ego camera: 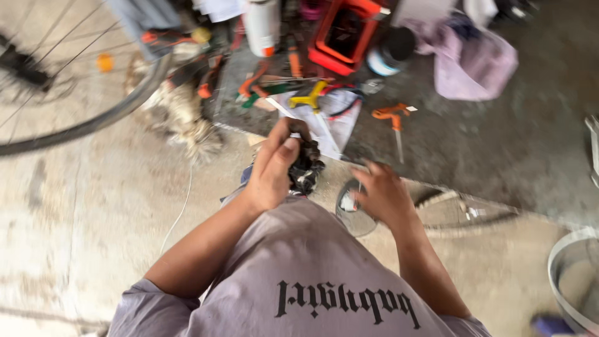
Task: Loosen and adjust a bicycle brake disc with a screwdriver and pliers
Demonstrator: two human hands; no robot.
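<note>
Left hand (274, 168) clamped on crumpled black rag (306, 168), wiping step; right hand (380, 193) loosely spread, empty, hovering near bicycle tyre (437, 215); next needs steady grasp.

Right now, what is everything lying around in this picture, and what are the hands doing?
bicycle wheel: one, dark tyre with thin spokes, upper left on the floor
spray can: one, white with an orange band, top centre
crate: one, red-orange, top centre
round tin: one, dark lid, right of the crate
cloth: one, lilac, upper right
Y-shaped tool: one, yellow, on the pale sheet
orange-handled tool: one, on the dark mat
rag pile: one, whitish, frayed, below the wheel
metal basin: one, grey, lower right edge
left hand: closed around a dark bundle, blurred, kind unclear
right hand: fingers spread, empty, above a round mesh object
</note>
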